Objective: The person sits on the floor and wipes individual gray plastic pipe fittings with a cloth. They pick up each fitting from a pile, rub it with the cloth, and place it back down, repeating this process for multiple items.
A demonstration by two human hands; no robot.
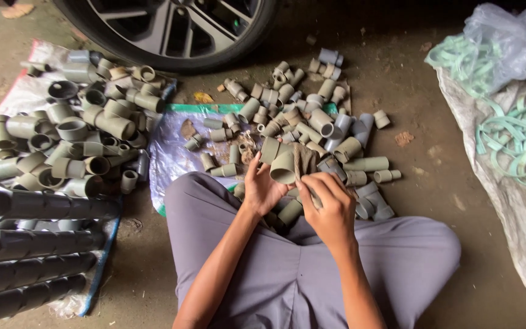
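Two hands at work over our lap, cross-legged on concrete floor [397,79]. Left hand [262,187] grips a grey-green pipe elbow [280,159], fingers curled round its underside, open end facing us. Right hand [330,204] pinches a brown rag [305,161], fingers closed on it, rag pressed vs. the elbow's side. Small fittings pile [312,116] just ahead on plastic sheet [171,146]. Bigger fittings heap [74,128] far left, w/ dark pipes [25,244] below. Car wheel [171,30] up top; pale green strips [518,140] on sacking at right.
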